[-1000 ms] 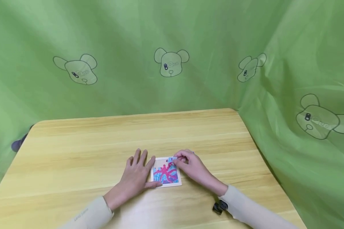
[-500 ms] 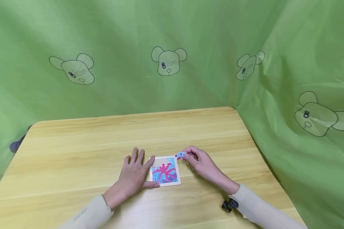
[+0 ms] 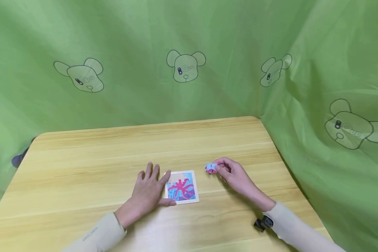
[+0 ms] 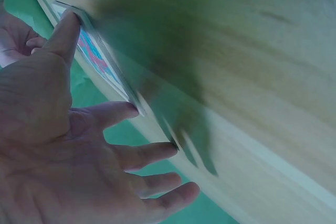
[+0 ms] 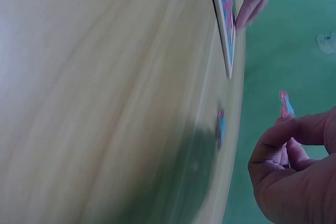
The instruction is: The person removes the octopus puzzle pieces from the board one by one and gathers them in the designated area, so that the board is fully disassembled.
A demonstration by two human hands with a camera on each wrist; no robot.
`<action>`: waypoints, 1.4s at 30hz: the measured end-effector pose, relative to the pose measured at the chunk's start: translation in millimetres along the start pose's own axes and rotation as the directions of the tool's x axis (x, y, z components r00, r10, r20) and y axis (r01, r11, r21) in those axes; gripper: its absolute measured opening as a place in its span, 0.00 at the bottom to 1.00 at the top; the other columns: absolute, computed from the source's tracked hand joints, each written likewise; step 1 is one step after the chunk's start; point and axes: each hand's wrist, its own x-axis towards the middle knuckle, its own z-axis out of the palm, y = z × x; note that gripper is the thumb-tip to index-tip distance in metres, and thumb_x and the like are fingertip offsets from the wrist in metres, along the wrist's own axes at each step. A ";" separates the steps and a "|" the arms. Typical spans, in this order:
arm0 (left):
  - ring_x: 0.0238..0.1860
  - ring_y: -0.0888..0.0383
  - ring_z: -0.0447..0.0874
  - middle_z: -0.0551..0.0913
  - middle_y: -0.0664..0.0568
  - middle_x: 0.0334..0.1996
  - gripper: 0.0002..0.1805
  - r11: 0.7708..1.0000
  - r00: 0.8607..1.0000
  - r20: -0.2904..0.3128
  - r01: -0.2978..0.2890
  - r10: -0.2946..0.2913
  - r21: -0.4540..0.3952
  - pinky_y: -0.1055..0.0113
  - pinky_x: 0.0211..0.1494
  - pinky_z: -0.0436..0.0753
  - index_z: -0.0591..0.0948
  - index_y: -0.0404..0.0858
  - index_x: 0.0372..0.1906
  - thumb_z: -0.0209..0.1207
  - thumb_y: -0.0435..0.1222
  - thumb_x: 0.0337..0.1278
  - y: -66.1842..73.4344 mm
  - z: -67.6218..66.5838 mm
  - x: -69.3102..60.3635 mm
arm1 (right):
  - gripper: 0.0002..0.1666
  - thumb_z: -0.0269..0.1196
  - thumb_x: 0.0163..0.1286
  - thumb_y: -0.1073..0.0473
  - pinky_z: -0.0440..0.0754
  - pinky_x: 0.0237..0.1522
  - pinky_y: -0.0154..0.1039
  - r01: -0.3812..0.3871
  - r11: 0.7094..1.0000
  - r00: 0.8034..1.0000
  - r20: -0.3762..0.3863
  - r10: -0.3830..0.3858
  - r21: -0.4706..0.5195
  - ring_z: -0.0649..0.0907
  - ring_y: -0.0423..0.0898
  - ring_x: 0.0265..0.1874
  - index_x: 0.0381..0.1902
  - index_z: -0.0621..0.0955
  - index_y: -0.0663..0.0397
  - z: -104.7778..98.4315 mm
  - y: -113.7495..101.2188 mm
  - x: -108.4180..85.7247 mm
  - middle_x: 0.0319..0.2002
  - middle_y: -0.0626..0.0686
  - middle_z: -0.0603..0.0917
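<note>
A square puzzle frame (image 3: 196,187) with a pink octopus picture lies on the table, bare at its upper left inside. My left hand (image 3: 143,197) is spread at its left side, index finger at the upper left corner and thumb on the near edge. Right of the frame, my right hand (image 3: 234,176) pinches a blue and pink piece (image 3: 211,168) between thumb and fingers. The right wrist view shows this held piece (image 5: 286,104) above the table, and another small piece (image 5: 221,128) lying on the tabletop. The head view does not clearly separate the two.
The wooden table (image 3: 113,150) reaches back to a green curtain (image 3: 138,87) printed with bear heads, which also hangs along the right side. Something dark purple (image 3: 18,160) shows beyond the table's left edge.
My right hand has moved from the frame's upper right corner out to the right, carrying the piece with it. My left hand has stayed at the frame.
</note>
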 end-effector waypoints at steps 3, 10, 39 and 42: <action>0.78 0.22 0.59 0.67 0.26 0.75 0.58 1.000 1.000 0.000 0.003 -0.003 0.002 0.29 0.71 0.71 0.73 0.42 0.82 0.73 0.70 0.50 -0.1 0.5 -0.2 | 0.13 0.63 0.82 0.65 0.80 0.31 0.35 0.000 1.000 1.000 -0.014 -0.001 -0.012 0.81 0.54 0.34 0.58 0.82 0.67 -9.1 6.7 1.8 0.43 0.64 0.84; 0.78 0.22 0.60 0.66 0.25 0.76 0.58 1.000 1.000 -0.003 -0.004 0.004 -0.002 0.29 0.71 0.71 0.73 0.42 0.82 0.73 0.70 0.52 -0.7 1.2 -1.5 | 0.14 0.62 0.83 0.65 0.78 0.30 0.33 -0.030 0.999 0.999 -0.025 0.029 -0.043 0.79 0.50 0.32 0.59 0.82 0.68 -24.4 18.7 6.9 0.43 0.63 0.85; 0.76 0.22 0.63 0.68 0.26 0.76 0.56 0.999 1.000 -0.023 -0.020 0.021 0.036 0.31 0.67 0.76 0.72 0.43 0.82 0.70 0.71 0.55 -2.3 2.7 -3.8 | 0.13 0.69 0.79 0.59 0.79 0.29 0.36 -0.145 0.957 0.989 -0.031 0.142 -0.251 0.80 0.46 0.27 0.53 0.84 0.64 -35.4 36.7 21.4 0.35 0.53 0.84; 0.76 0.22 0.62 0.68 0.26 0.76 0.56 0.999 1.000 -0.018 -0.020 0.020 0.036 0.31 0.67 0.76 0.72 0.43 0.83 0.69 0.71 0.55 -2.8 2.7 -3.6 | 0.13 0.68 0.80 0.59 0.79 0.31 0.37 -0.150 0.949 0.989 -0.031 0.147 -0.278 0.80 0.47 0.28 0.52 0.84 0.64 -36.0 35.3 21.6 0.36 0.53 0.84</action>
